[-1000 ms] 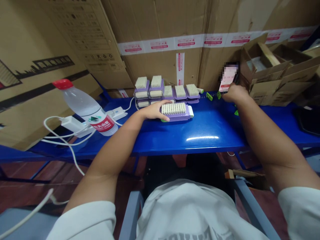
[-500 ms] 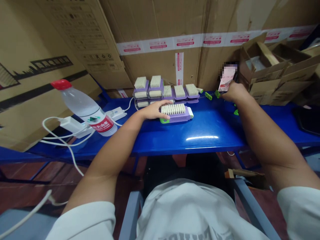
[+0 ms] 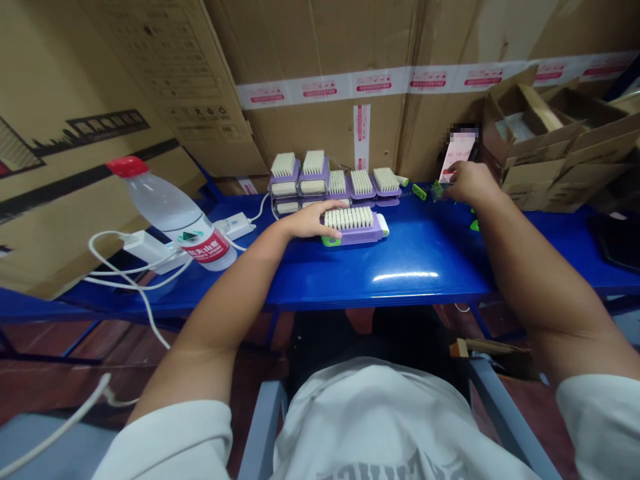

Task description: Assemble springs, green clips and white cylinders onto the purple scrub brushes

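My left hand (image 3: pixel 316 221) is closed around the left end of a purple brush (image 3: pixel 356 235) with pale bristles facing up. The brush lies flat on the blue table (image 3: pixel 320 280); its left end is green and its right end white. At the back right, my right hand (image 3: pixel 471 183) has its fingers drawn together at a small green plastic piece (image 3: pixel 437 191), blurred by motion. Another green piece (image 3: pixel 419 192) lies just left of it. Behind the held brush are several more purple brushes (image 3: pixel 313 175), some stacked in pairs.
A tilted water bottle (image 3: pixel 200 243) with a red cap is at the left, beside a white power strip (image 3: pixel 235 227) and cables. A phone with a pink screen (image 3: pixel 457 153) leans at the back. Divided cardboard boxes (image 3: pixel 555 153) stand right; large cardboard sheets (image 3: pixel 320 40) form the back.
My right hand has lifted slightly and its fingers have come to the green piece, which now blurs. My left hand stays on the brush. The whole view has shifted slightly.
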Demonstrator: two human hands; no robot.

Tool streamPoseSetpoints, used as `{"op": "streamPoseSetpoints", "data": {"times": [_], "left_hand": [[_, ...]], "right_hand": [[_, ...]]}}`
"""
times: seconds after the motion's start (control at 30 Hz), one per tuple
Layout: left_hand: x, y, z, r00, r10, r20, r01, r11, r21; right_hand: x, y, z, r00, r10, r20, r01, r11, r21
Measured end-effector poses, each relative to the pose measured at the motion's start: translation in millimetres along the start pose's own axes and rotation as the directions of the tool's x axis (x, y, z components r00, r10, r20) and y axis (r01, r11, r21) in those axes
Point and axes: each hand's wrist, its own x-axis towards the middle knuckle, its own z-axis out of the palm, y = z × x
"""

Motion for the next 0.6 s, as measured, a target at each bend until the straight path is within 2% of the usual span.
{"op": "streamPoseSetpoints", "data": {"times": [0.1,0.2,0.33,0.47,0.6], "left_hand": [[-0.3,0.3,-0.4,1.0,0.004,-0.002,-0.004,1.0,0.008],[0.0,-1.4,-0.4,1.0,0.008,-0.003,-0.008,1.0,0.013],[1.0,-5.2,0.3,1.0,0.023,-0.011,-0.023,1.0,0.006],[2.0,-7.4,2.0,0.999,0.04,-0.019,-0.041,0.999,-0.029],[3.0,-7.5,3.2,0.999,0.036,-0.033,-0.038,0.997,-0.067]], "right_hand": [[0.4,-3.7,-1.2,0.997,0.026,0.071,-0.021,0.997,-0.071],[-3.5,-13.2,-4.6,0.996,-0.015,0.085,0.021,0.997,-0.073],[-13.4,-26.6,-11.8,0.999,-0.043,0.032,0.045,0.997,-0.055],[-20.9,-32.4,-21.1,0.998,0.004,-0.058,-0.006,0.999,-0.038],[-20.0,-29.1,-22.5,0.994,0.046,-0.094,-0.046,0.999,-0.005]]}}
